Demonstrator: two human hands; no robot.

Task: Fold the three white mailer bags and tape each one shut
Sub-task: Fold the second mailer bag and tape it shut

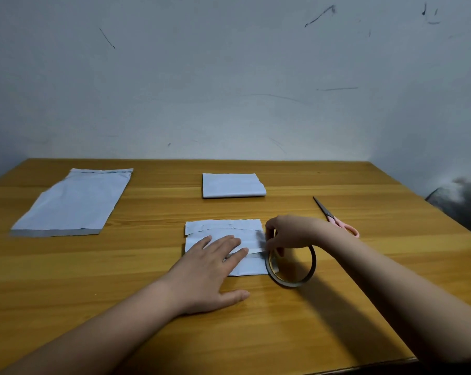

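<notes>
1. Left hand [212, 266] lies flat with straight, spread fingers on the folded white mailer bag [225, 246] nearest the person, pressing it against the wooden table [256, 334]; the thumb rests on the tabletop just in front of the bag.
2. Right hand [291, 234] has its fingers curled round the upper rim of a roll of clear tape [292, 265], which stands tilted on the table and touches the bag's right edge.
3. A strip of tape [253, 251] runs from the roll leftward across the bag to the left hand's fingertips.
4. A second mailer bag [233, 185], folded into a neat rectangle, lies farther back near the table's middle, well apart from both hands; whether it carries tape cannot be told.
5. A third mailer bag [74, 204] lies unfolded and flat at the far left, its grey strip along the near edge.
6. Pink-handled scissors [334, 216] lie closed behind the right wrist, blades pointing away from the person.
7. A scuffed pale wall [229, 77] rises behind the table.
</notes>
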